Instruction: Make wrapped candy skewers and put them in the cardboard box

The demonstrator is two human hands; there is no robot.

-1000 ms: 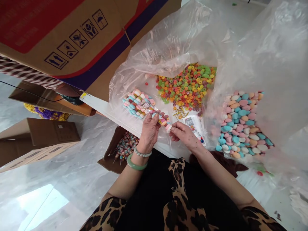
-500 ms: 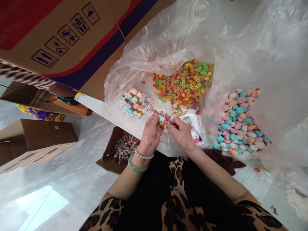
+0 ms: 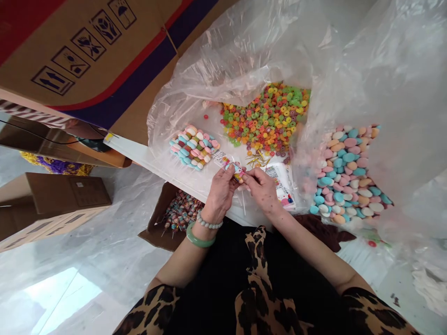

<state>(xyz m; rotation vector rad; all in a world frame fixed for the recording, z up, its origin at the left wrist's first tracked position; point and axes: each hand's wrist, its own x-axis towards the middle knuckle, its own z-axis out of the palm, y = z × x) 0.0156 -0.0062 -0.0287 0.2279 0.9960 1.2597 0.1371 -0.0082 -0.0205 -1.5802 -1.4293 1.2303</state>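
Near the table's front edge, my left hand (image 3: 221, 191) pinches a wrapped candy lollipop (image 3: 239, 173) from the left side. My right hand (image 3: 262, 190) is closed at its right side, fingertips pressed to the printed clear wrapper. A white stick (image 3: 243, 204) points down below the hands. Fingers hide part of the candy and whatever the right fingertips grip. Just beyond lie gold twist ties (image 3: 257, 159) and a loose printed wrapper (image 3: 220, 158). A stack of printed bags (image 3: 283, 186) rests beside my right hand. Pastel candy skewers (image 3: 193, 148) lie in rows to the left.
Gummy rings (image 3: 268, 120) are heaped on clear plastic sheeting (image 3: 209, 70). Pastel candies (image 3: 344, 174) fill the right side. Below the table's left edge, an open carton (image 3: 157, 214) holds wrapped lollipops (image 3: 182, 209). A large printed carton (image 3: 136, 88) stands at the upper left.
Both hands stay on the lollipop. The candy has tilted slightly between my fingers, and the right fingertips have shifted up a little. The whole view has moved slightly.
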